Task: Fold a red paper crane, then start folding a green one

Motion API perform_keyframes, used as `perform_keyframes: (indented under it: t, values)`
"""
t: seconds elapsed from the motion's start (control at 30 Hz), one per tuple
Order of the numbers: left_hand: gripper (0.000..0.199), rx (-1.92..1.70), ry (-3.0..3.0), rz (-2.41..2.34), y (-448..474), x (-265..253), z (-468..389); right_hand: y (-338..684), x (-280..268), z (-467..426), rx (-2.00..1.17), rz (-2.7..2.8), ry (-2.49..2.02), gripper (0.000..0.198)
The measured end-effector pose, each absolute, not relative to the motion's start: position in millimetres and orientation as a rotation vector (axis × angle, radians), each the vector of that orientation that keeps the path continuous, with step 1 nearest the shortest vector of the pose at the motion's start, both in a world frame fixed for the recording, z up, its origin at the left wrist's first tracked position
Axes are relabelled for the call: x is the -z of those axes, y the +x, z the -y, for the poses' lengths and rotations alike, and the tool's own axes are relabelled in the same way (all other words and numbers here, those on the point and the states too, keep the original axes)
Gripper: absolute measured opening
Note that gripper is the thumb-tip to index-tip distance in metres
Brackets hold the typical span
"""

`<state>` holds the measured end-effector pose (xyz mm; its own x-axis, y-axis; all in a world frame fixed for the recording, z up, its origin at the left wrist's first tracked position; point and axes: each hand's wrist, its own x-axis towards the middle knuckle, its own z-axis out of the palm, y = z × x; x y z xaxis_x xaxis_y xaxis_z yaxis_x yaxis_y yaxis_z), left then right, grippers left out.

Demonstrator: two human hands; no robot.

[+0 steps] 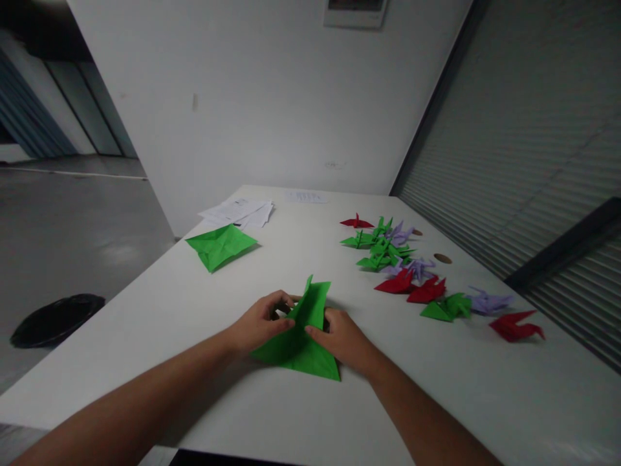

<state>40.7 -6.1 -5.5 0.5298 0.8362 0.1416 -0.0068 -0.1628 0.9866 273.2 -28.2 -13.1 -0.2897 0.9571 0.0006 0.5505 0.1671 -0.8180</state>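
Observation:
Between my hands is a sheet of green paper (303, 353), partly folded, its far end raised off the table and its near edge low to the surface. My left hand (266, 319) pinches its left side, thumb on the inner face and fingers behind. On the right side my right hand (343, 338) grips the paper with the thumb in front; its other fingers are partly hidden behind the sheet. Another creased green sheet (222, 246) lies at the table's left edge, apart from both hands.
Folded paper cranes in green (383, 252), red (517, 327) and purple (489, 301) spread along the right side of the white table (204, 401). Printed papers (240, 210) lie at the far left. A black-lined bin (55, 320) stands beyond the left edge; window blinds (528, 142) border the right.

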Motion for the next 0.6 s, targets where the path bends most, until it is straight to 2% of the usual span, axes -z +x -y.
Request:
perform_keyframes:
  t: [0.17,0.4,0.6]
  values:
    - [0.025,-0.816,1.788,-0.75,37.8,2.4,7.2,271.2,11.7,27.3,-0.927,1.926,-1.416,0.011]
    - [0.033,-0.881,1.741,-0.703,38.9,2.6,5.3,273.2,6.6,27.6,-0.992,1.878,-1.3,0.016]
    - [0.025,-0.924,1.705,-0.762,36.6,13.6,-2.6,272.6,6.1,26.6,-1.06,1.793,-1.227,0.019]
